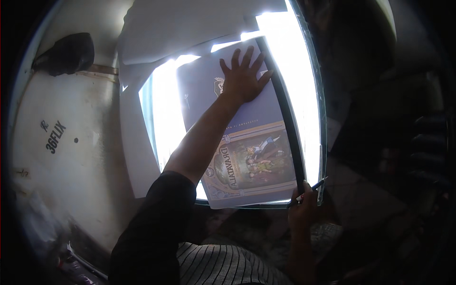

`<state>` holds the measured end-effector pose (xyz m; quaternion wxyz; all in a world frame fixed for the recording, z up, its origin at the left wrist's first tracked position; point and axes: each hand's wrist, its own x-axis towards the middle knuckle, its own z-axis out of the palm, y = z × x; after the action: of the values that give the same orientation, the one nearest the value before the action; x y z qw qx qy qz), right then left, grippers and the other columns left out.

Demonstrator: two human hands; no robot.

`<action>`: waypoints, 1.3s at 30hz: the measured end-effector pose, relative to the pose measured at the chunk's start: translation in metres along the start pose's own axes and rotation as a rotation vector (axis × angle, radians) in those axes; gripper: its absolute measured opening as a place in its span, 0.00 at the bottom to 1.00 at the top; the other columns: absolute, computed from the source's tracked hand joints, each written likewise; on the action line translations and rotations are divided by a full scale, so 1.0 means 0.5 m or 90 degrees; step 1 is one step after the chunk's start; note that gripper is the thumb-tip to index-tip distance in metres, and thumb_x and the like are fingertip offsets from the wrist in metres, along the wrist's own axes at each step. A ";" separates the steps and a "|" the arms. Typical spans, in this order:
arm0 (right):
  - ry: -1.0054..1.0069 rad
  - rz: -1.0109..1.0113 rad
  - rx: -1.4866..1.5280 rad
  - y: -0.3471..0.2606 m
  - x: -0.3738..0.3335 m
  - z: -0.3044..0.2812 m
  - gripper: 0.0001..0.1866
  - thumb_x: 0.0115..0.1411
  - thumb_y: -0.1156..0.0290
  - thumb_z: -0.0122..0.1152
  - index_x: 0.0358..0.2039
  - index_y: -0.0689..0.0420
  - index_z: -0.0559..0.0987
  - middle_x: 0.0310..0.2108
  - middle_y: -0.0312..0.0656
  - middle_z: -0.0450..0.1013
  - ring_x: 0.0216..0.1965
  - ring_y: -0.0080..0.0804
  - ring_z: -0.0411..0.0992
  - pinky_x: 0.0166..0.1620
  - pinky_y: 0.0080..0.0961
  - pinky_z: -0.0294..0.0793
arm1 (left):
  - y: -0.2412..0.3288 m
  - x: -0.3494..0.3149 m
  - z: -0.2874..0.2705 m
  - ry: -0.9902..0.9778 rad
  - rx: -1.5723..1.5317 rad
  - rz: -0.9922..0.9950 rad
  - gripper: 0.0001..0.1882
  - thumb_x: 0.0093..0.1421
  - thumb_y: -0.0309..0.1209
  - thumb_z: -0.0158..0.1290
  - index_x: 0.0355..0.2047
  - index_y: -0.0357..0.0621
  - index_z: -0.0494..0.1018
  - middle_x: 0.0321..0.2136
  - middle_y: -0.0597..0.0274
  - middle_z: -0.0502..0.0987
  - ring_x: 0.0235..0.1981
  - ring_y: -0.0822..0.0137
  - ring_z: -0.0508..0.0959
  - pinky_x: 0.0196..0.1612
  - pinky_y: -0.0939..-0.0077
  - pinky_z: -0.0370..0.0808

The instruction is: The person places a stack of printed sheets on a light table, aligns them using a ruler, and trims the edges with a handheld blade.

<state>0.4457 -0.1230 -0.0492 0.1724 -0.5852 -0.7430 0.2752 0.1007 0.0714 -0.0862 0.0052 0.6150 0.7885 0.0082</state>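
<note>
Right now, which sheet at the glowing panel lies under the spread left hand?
The bluish-purple sheet beneath the left hand: its coloured illustration sets it apart from the plain pale sheets above and to the left.

The left forearm (202,137) hides part of the printed sheet (259,111).

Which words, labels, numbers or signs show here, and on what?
Wording isn't copied here, only located.
Bold black lettering on the large off-white board: readable.
Small handwritten mark above it: unclear.
Small label lower left: too blurred.
Mirrored dark title on the purple-and-brown paper sheet: readable.
Small text line mid-sheet: too small.
Crest partly behind the bare left hand: unclear.
</note>
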 end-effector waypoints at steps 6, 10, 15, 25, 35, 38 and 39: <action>0.008 -0.058 0.001 -0.007 0.005 0.005 0.25 0.57 0.82 0.63 0.56 0.58 0.74 0.30 0.44 0.67 0.34 0.42 0.70 0.37 0.39 0.72 | -0.023 0.008 0.012 -0.001 -0.023 0.045 0.37 0.69 0.61 0.35 0.72 0.57 0.53 0.76 0.63 0.45 0.76 0.54 0.43 0.70 0.28 0.38; 0.004 -0.040 -0.002 -0.002 -0.003 0.008 0.25 0.57 0.82 0.63 0.56 0.57 0.73 0.34 0.45 0.70 0.36 0.43 0.69 0.38 0.41 0.71 | -0.017 0.009 0.015 0.004 -0.016 0.062 0.38 0.69 0.61 0.37 0.72 0.55 0.53 0.75 0.62 0.46 0.76 0.54 0.44 0.71 0.29 0.38; -0.006 -0.062 -0.007 0.018 0.006 -0.001 0.27 0.58 0.81 0.64 0.58 0.54 0.73 0.49 0.45 0.75 0.47 0.46 0.71 0.49 0.43 0.72 | -0.011 0.016 0.033 0.013 -0.002 0.087 0.45 0.63 0.69 0.42 0.70 0.55 0.56 0.75 0.61 0.49 0.75 0.54 0.47 0.68 0.23 0.39; -0.008 -0.048 0.021 0.054 -0.094 -0.041 0.32 0.47 0.88 0.64 0.54 0.53 0.75 0.50 0.45 0.75 0.51 0.48 0.72 0.54 0.44 0.72 | -0.042 0.023 0.048 0.057 -0.025 0.107 0.40 0.66 0.60 0.46 0.71 0.53 0.54 0.75 0.64 0.49 0.76 0.57 0.46 0.68 0.26 0.40; 0.003 -0.077 0.082 0.063 -0.096 -0.042 0.31 0.47 0.87 0.65 0.53 0.53 0.76 0.46 0.44 0.76 0.48 0.44 0.73 0.50 0.39 0.74 | -0.047 0.025 0.042 0.046 0.020 0.111 0.44 0.65 0.66 0.41 0.73 0.54 0.51 0.75 0.65 0.48 0.76 0.57 0.44 0.68 0.25 0.39; 0.007 -0.032 0.167 0.062 -0.099 -0.038 0.31 0.46 0.87 0.66 0.53 0.54 0.76 0.45 0.43 0.77 0.46 0.44 0.74 0.49 0.39 0.74 | -0.043 0.023 0.048 0.050 0.012 0.114 0.45 0.65 0.68 0.40 0.73 0.54 0.51 0.75 0.64 0.48 0.76 0.58 0.45 0.68 0.25 0.39; 0.032 -0.038 0.149 0.060 -0.093 -0.031 0.30 0.46 0.87 0.66 0.53 0.54 0.76 0.45 0.43 0.77 0.45 0.44 0.74 0.48 0.39 0.73 | -0.042 0.023 0.049 0.050 0.011 0.115 0.45 0.65 0.68 0.40 0.73 0.54 0.51 0.75 0.64 0.48 0.76 0.58 0.45 0.68 0.25 0.39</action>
<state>0.4897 -0.1596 -0.0522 0.2661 -0.5457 -0.7182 0.3400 0.0780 0.0778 -0.1108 -0.0316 0.6826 0.7296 0.0262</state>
